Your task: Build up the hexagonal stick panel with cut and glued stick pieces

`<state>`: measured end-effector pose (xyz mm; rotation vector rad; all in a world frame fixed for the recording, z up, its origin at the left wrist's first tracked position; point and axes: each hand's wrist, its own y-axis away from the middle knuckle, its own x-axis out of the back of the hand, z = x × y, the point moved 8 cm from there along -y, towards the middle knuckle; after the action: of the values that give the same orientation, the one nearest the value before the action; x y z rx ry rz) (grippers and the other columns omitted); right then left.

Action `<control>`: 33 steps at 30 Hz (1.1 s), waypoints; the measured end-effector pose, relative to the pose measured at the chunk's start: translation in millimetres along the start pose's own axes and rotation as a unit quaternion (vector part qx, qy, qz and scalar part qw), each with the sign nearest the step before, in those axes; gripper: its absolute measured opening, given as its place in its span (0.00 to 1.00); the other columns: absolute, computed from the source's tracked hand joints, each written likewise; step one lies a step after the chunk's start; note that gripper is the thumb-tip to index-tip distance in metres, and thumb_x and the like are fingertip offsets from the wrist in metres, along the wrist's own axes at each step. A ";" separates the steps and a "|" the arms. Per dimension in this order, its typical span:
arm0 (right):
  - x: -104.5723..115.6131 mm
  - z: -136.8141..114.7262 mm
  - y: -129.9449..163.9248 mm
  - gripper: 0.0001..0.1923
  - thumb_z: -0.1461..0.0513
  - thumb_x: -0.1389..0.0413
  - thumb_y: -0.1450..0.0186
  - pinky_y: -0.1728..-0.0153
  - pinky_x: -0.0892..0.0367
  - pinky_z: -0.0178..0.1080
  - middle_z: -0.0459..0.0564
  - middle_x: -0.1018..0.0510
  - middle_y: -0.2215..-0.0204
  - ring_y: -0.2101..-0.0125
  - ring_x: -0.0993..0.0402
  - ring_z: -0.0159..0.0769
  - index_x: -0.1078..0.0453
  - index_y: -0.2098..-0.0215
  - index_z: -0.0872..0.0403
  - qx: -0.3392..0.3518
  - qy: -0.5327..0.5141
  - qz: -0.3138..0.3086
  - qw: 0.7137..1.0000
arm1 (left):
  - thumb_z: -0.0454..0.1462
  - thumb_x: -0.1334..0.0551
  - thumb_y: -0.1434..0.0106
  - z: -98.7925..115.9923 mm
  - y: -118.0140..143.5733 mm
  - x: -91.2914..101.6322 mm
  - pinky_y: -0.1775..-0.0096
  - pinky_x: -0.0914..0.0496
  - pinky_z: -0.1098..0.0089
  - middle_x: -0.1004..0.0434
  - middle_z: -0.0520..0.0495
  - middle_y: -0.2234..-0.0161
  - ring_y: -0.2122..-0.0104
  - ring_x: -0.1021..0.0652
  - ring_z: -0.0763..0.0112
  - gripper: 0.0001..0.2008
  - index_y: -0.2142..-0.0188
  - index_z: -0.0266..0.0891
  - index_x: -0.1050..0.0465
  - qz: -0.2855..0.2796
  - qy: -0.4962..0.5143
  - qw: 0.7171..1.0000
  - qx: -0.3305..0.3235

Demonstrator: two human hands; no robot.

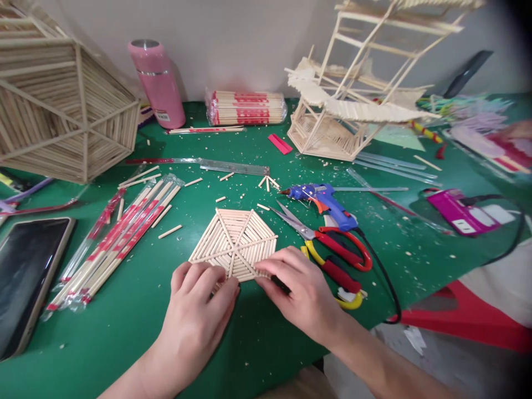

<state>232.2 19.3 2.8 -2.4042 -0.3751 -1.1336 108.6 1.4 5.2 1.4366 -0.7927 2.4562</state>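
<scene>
Your left hand [195,310] lies palm down on the green table [124,327], fingers loosely curled, fingertips pressing the near edge of the hexagonal stick panel [235,241]. Your right hand [301,291] is likewise palm down, fingers close together, tips on the panel's near right edge; whether anything is pinched beneath either hand cannot be told. The panel lies flat, centred just beyond both hands, built of wooden sticks in six wedges.

Just right of your right hand: red-handled scissors [332,244], blades open, pointing toward the panel, and red-and-yellow-handled cutters [343,282] partly under your wrist. Beyond the scissors, a blue glue gun [320,202] with a black cord [384,277] running off the table edge.

Left: wrapped chopsticks [116,238] in a loose fan; a dark phone [27,274] at the left edge. Short stick offcuts [268,182] lie scattered beyond the panel, near a clear ruler [233,165].

Far side: large hexagonal stick roof [58,105] on the left, pink flask [158,83], bundled chopstick pack [247,108], and a stick tower frame [357,83] on the right.
</scene>
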 end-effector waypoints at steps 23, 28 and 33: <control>-6.8 7.0 3.2 0.05 0.68 0.48 0.37 0.69 0.37 0.39 0.49 0.28 0.71 0.69 0.35 0.37 0.31 0.66 0.55 -0.045 -0.012 -0.026 0.999 | 0.29 0.50 0.36 14.1 -10.4 -14.9 0.62 0.43 0.59 0.27 0.47 0.69 0.67 0.33 0.63 0.11 0.70 0.38 0.31 -0.039 -0.009 0.999 -0.038; -7.3 7.6 4.6 0.05 0.68 0.48 0.38 0.69 0.37 0.39 0.49 0.28 0.71 0.69 0.35 0.37 0.31 0.66 0.55 -0.046 -0.014 -0.033 0.998 | 0.29 0.49 0.36 13.8 -12.1 -13.1 0.63 0.43 0.61 0.27 0.48 0.71 0.67 0.33 0.64 0.10 0.68 0.37 0.30 -0.022 0.020 0.999 -0.029; -6.5 7.3 4.8 0.05 0.68 0.48 0.38 0.69 0.37 0.39 0.49 0.28 0.71 0.69 0.35 0.36 0.31 0.67 0.55 -0.054 -0.011 -0.041 0.998 | 0.28 0.47 0.37 13.2 -12.1 -13.7 0.63 0.43 0.61 0.28 0.48 0.71 0.67 0.33 0.64 0.09 0.68 0.37 0.30 -0.025 0.030 0.999 -0.019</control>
<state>234.9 18.5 -7.7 -2.5178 -0.4326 -1.1917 130.6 6.0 3.0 1.3478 -0.7770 2.4205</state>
